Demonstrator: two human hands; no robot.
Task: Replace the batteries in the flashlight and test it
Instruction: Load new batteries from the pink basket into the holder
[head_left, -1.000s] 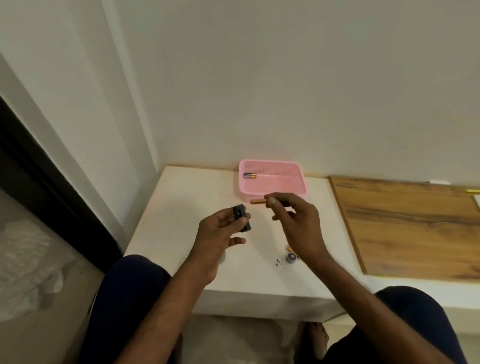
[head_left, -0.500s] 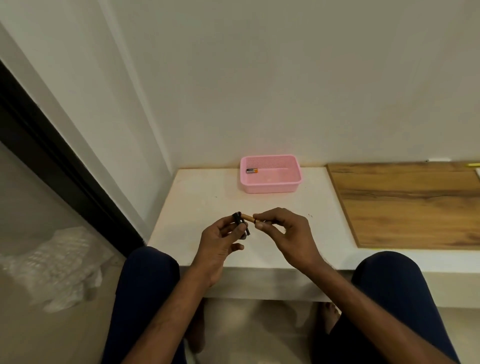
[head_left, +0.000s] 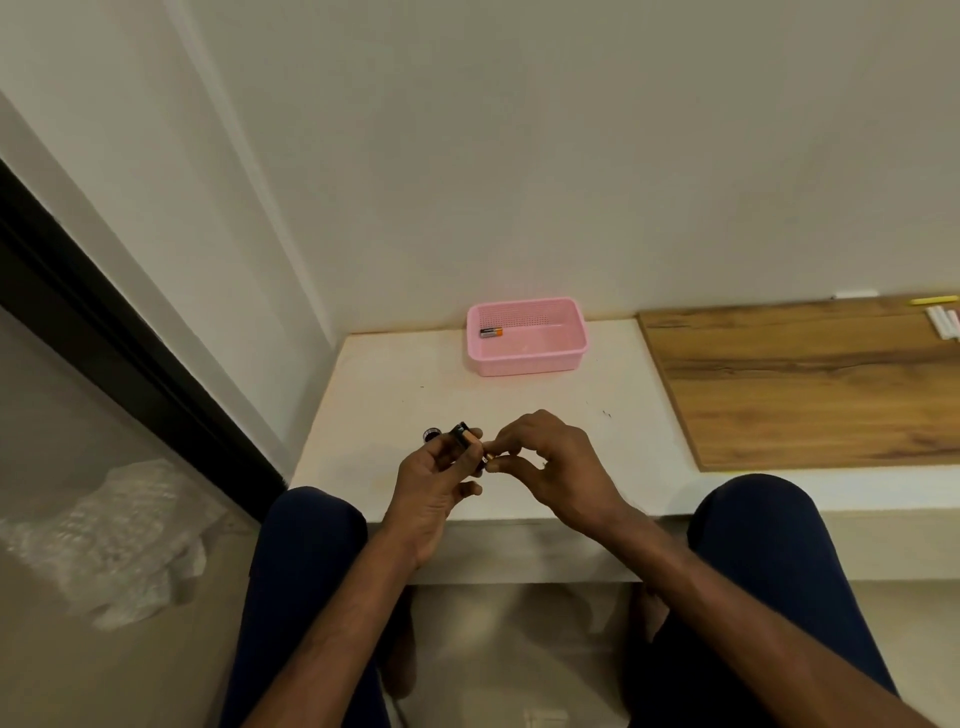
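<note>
Your left hand (head_left: 434, 486) clamps its fingers on the holder (head_left: 461, 435). Your right hand (head_left: 553, 465) pinches a battery (head_left: 488, 458) between thumb and fingers, just beside the left fingers.

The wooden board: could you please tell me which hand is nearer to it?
Right. The right hand is left of the wooden board; the left hand lies farther left, beyond it.

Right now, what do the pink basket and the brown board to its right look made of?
Pink basket: likely moulded plastic, matte; uniform colour, fine perforated walls, rounded rim.
Board: wood or wood-look laminate, satin; streaked grain with darker bands. Solid or veneer: cannot tell.
</note>
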